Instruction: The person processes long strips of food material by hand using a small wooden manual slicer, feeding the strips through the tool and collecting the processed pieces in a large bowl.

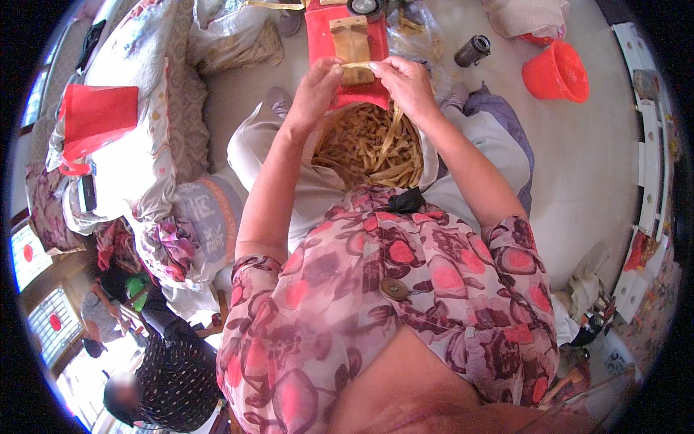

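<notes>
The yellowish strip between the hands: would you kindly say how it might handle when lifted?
The strip would probably flop, since similar strips below lie curved and overlapping. It is likely light, looking thin and narrow between the left hand and right hand.

A thin, pale-tan strip [358, 66] lies nearly level at the upper centre of the frame, one end pinched in the left hand [318, 85], the other in the right hand [406, 83]. Below it, just above mid-frame, sits a heap of brownish strips [365, 148] — narrow, wrinkled, tangled — with a longer, yellowish strip [394, 130] slanting across its right side.
</notes>
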The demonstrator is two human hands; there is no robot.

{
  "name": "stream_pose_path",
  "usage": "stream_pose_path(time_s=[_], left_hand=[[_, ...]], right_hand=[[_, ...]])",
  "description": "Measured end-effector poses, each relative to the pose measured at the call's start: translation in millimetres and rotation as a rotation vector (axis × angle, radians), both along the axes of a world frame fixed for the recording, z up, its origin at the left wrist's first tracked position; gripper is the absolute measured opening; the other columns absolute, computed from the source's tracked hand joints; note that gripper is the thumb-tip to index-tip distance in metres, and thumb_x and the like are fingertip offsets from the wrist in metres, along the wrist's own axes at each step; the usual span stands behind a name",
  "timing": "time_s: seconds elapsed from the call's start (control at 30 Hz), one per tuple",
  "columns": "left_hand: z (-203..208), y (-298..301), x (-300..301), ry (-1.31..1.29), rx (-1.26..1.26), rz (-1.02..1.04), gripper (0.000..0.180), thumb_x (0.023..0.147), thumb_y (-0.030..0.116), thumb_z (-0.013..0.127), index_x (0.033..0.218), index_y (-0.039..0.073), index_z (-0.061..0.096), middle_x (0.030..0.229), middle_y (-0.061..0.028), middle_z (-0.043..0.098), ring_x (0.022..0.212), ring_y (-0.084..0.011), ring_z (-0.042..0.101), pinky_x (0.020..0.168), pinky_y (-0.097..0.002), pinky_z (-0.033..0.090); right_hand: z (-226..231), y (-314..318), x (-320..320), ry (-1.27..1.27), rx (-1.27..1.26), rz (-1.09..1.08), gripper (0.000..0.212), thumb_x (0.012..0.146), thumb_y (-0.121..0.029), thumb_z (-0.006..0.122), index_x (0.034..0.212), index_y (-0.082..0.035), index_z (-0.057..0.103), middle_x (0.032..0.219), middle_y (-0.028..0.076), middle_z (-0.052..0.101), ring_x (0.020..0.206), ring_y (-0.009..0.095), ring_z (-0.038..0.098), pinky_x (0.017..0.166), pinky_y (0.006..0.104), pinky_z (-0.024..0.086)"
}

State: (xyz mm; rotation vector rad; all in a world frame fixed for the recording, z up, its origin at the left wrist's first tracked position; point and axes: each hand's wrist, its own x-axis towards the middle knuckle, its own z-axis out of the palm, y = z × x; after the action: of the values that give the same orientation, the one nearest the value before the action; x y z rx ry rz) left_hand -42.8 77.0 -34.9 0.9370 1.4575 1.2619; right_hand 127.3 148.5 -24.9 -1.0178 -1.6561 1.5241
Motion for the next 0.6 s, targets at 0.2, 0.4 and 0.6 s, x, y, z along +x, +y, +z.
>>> stream_pose_path(time_s=[0.2, 0.4, 0.6], left_hand=[[-0.4, 14.5, -8.2, 0.483, 0.038, 0.066, 0.023, 0.087, 0.023, 0.056, 0.103, 0.006, 0.057, 0.078, -0.0029, 0.058, 0.064, -0.0117, 0.053, 0.06, -0.0262, 0.045], [5.3, 14.9, -0.1, 0.932, -0.22, 0.014, 0.025, 0.083, 0.02, 0.057, 0.105, 0.009, 0.057, 0.091, -0.0126, 0.064, 0.08, -0.0336, 0.06, 0.074, -0.0388, 0.047], [14.4, -29.9, 17.5, 1.324, 0.244, 0.119, 0.029, 0.076, 0.015, 0.063, 0.104, 0.007, 0.057, 0.097, -0.0158, 0.061, 0.093, -0.0327, 0.056, 0.082, -0.0402, 0.044]], right_hand=[[-9.3, 14.9, -13.3, -0.017, 0.053, 0.006, 0.026, 0.085, -0.025, 0.06, 0.075, -0.001, 0.061, 0.057, -0.003, 0.049, 0.053, 0.004, 0.042, 0.047, 0.0221, 0.034], [-23.8, 19.6, -14.9, -0.381, 0.287, -0.012, 0.032, 0.083, -0.031, 0.058, 0.076, 0.0, 0.06, 0.06, 0.011, 0.057, 0.055, 0.018, 0.05, 0.056, 0.0341, 0.043], [-37.5, 12.6, 5.4, -0.247, 0.172, -0.002, 0.032, 0.084, -0.03, 0.057, 0.07, -0.001, 0.055, 0.057, 0.01, 0.054, 0.049, 0.019, 0.05, 0.049, 0.0346, 0.041]])
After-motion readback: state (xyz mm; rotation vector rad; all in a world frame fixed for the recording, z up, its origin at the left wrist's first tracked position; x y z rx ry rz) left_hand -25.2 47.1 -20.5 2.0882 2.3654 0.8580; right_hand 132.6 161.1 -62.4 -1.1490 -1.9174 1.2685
